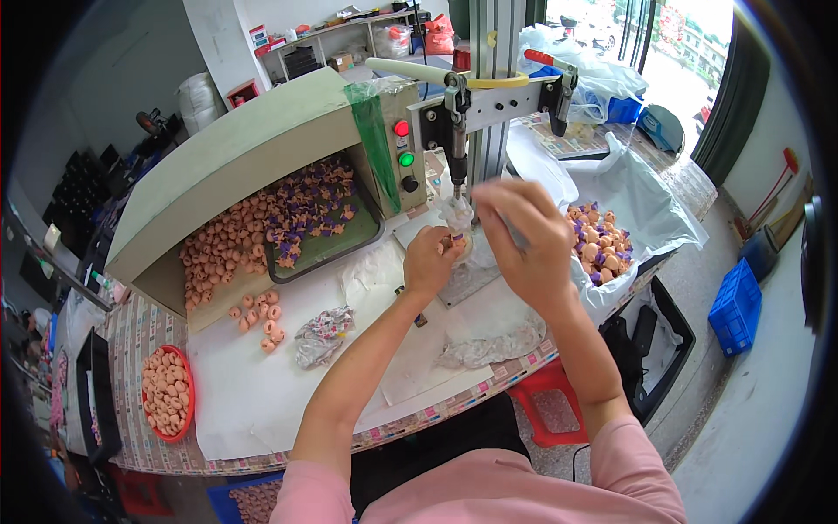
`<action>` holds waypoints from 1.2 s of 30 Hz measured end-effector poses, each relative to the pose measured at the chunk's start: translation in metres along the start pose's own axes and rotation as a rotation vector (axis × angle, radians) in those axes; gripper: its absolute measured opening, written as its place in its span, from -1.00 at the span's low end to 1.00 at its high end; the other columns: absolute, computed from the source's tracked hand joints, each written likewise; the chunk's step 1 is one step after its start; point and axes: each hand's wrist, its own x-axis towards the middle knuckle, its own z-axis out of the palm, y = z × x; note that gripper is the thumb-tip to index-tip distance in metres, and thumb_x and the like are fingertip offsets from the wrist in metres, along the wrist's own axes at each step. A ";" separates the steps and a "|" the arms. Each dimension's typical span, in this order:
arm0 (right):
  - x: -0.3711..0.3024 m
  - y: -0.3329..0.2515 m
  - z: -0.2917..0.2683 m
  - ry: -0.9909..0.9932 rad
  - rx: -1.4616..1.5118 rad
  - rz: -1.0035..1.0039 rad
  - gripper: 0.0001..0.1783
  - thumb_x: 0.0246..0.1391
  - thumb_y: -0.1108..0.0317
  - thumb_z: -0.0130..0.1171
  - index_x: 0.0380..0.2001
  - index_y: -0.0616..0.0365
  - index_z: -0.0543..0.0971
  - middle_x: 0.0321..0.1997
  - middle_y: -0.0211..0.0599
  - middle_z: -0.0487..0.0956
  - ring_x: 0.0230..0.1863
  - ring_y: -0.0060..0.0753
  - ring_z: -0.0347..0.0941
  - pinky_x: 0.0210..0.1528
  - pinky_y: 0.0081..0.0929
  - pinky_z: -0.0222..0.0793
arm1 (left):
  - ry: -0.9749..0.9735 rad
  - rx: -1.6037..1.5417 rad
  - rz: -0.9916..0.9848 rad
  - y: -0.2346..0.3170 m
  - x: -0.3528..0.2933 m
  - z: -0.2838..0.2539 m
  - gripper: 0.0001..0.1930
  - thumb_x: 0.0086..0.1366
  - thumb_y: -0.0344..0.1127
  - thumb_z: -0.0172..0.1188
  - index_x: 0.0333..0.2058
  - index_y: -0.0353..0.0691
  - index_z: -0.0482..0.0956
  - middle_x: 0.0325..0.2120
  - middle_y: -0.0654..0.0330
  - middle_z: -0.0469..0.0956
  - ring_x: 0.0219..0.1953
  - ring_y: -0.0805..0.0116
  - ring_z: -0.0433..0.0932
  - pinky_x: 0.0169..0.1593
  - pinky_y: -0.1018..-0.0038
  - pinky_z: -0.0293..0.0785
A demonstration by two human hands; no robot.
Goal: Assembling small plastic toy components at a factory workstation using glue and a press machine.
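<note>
My left hand (431,260) is closed on a small peach-and-purple toy part (456,239), pressed against the fixture below the machine's spindle. Most of that part is hidden by my fingers. Right of the spindle, my right hand (524,234) is raised and blurred, so its grip cannot be made out. The bench press (459,140) has a vertical spindle wrapped in clear plastic low down, and a lever with a red grip (539,58). Beside it a control panel carries a red button (401,128) and a green button (406,160).
Inside a beige hood (236,148), a dark tray (371,234) holds peach-and-purple parts beside a heap of round peach parts (218,253). A red basket (186,424) of peach parts stands at left. At right, a plastic-lined box (650,210) holds parts. Crumpled plastic (323,336) lies nearby.
</note>
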 end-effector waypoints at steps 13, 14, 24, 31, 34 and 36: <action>0.147 0.046 0.026 0.067 0.671 0.385 -0.41 -0.06 0.27 0.33 0.05 0.26 0.45 -0.36 -0.31 0.53 -0.33 -0.57 0.44 -0.22 -0.58 0.32 | -0.040 -0.691 -0.555 0.008 -0.027 -0.040 -0.74 0.16 -0.20 0.29 -0.28 -0.22 0.51 -0.61 0.34 0.38 -0.59 0.54 0.39 -0.58 0.58 0.27; 0.139 0.023 0.012 0.252 0.876 0.305 -0.58 0.04 0.30 0.24 -0.05 0.30 0.51 -0.42 -0.38 0.46 -0.34 -0.55 0.38 -0.15 -0.57 0.25 | -0.042 -0.897 -0.682 0.005 -0.030 -0.043 -0.72 0.19 -0.15 0.25 -0.25 -0.19 0.47 -0.59 0.33 0.38 -0.56 0.51 0.43 -0.61 0.60 0.26; -0.047 0.006 -0.005 0.259 0.254 0.212 -0.46 0.09 0.18 0.16 0.06 0.30 0.40 0.13 -0.04 0.45 0.16 -0.12 0.33 0.16 -0.21 0.22 | -0.125 -1.485 -0.884 0.009 -0.111 -0.125 -0.82 0.29 -0.37 -0.02 -0.13 -0.21 0.34 -0.34 0.19 0.41 -0.35 0.37 0.46 -0.62 0.57 0.28; -0.137 -0.043 0.090 -0.414 0.271 0.422 -0.59 -0.09 0.52 0.23 -0.07 0.18 0.54 0.02 -0.09 0.51 0.10 -0.09 0.35 0.08 -0.32 0.28 | -0.175 -1.731 -0.805 -0.010 -0.177 -0.158 -0.73 0.36 -0.21 0.07 -0.08 -0.24 0.41 -0.29 0.23 0.48 -0.40 0.58 0.41 -0.63 0.73 0.20; -0.147 -0.067 0.136 -0.506 0.295 0.362 -0.60 -0.06 0.44 0.24 -0.07 0.21 0.53 -0.02 -0.05 0.52 0.05 -0.02 0.36 0.04 -0.27 0.30 | -0.073 -1.735 -0.756 -0.019 -0.207 -0.171 -0.64 0.34 -0.18 0.10 0.00 -0.27 0.38 -0.26 0.23 0.49 -0.39 0.59 0.41 -0.59 0.74 0.22; -0.144 -0.081 0.159 -0.530 0.161 0.289 -0.60 -0.05 0.35 0.25 -0.09 0.23 0.52 -0.10 -0.07 0.54 0.00 0.01 0.37 0.00 -0.23 0.30 | -0.062 -1.769 -0.727 -0.033 -0.227 -0.182 -0.57 0.31 -0.15 0.13 0.06 -0.25 0.36 -0.23 0.20 0.50 -0.36 0.57 0.42 -0.56 0.74 0.26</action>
